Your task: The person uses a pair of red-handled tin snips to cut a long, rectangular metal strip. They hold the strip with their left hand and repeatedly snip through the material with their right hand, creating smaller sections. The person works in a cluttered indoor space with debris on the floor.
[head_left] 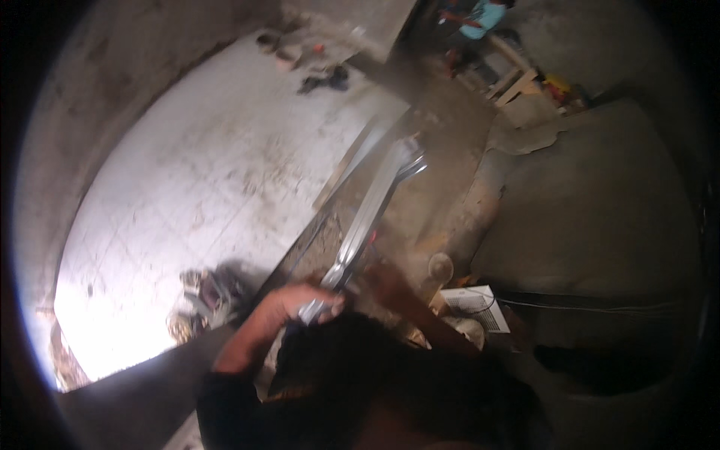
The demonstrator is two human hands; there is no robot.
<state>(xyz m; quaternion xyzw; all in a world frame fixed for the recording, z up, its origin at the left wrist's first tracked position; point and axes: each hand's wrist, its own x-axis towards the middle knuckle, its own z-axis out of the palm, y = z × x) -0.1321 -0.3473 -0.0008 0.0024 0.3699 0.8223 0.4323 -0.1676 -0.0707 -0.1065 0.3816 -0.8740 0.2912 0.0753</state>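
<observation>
Dim bare-concrete room, pale tiled floor [210,195] lit bright on the left; both hands on a long metal channel

Left hand [296,304] wrapped round the near end of the metal channel [371,210], fingers closed over it. Right hand [386,281] sits just beside the strip on its right, dark and blurred, so cannot tell if it grips or only steadies. Channel runs up and away from the hands, far end flared, over a rough grey ledge [450,150]. White slotted box [476,307] near the right wrist; loose debris [206,296] on the floor by the left forearm. Another person [476,19] stands well apart at the top. Risk, as judged: held only at one end, the long strip could swing or sag and strike the ledge; thin edges could cut a bare palm if it slips
</observation>
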